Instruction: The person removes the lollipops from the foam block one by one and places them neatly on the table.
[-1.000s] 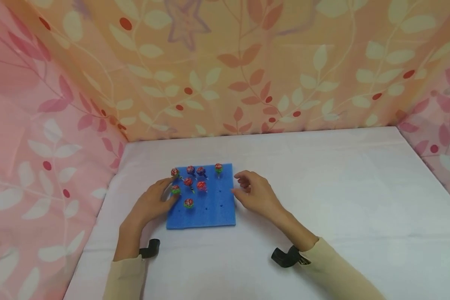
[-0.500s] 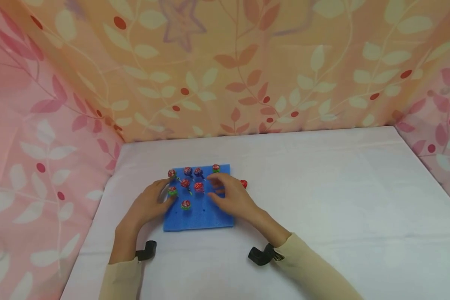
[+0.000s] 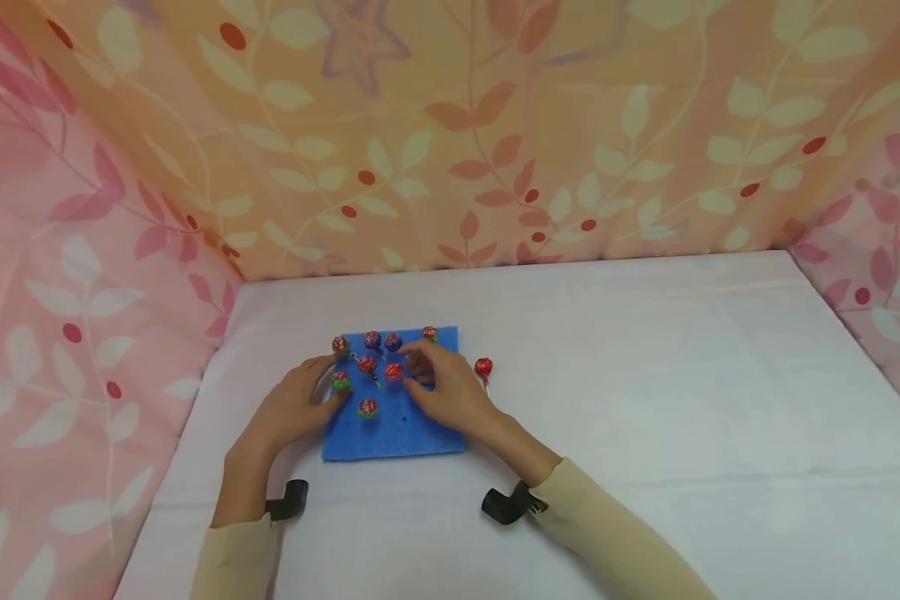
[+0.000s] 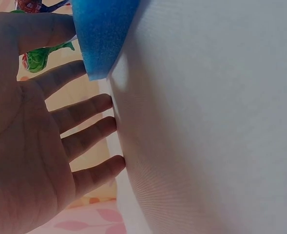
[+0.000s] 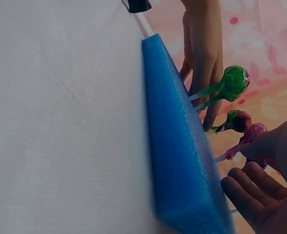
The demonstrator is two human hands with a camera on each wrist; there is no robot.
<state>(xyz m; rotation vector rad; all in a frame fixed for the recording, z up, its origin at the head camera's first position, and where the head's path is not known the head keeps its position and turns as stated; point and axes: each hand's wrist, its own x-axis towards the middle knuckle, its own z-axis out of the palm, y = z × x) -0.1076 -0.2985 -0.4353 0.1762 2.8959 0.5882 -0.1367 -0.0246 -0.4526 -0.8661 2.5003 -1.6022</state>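
Observation:
A blue foam board (image 3: 420, 437) with small holes bears several wrapped lollipops standing on their sticks. My left hand (image 3: 288, 408) lies along its left edge, thumb and forefinger touching the foam (image 4: 104, 39) in the left wrist view, the other fingers spread straight. Over the board's right part, my right hand (image 3: 450, 385) has its fingers bent loosely, with a gap between thumb and forefinger. Its thumb overlaps the pink lollipop (image 5: 254, 132) in the right wrist view; in the head view that pink lollipop (image 3: 393, 372) sits just left of the fingertips.
Right of the board, a red lollipop (image 3: 483, 367) is on the white tabletop (image 3: 645, 400), partly behind my right hand. A green lollipop (image 3: 341, 380) is beside my left thumb. Floral curtains (image 3: 570, 150) border the table at the back and both sides.
My right hand has moved left from beside the board to over it, near the pink lollipop. The red lollipop on the right has come into view. My left hand keeps its place on the board.

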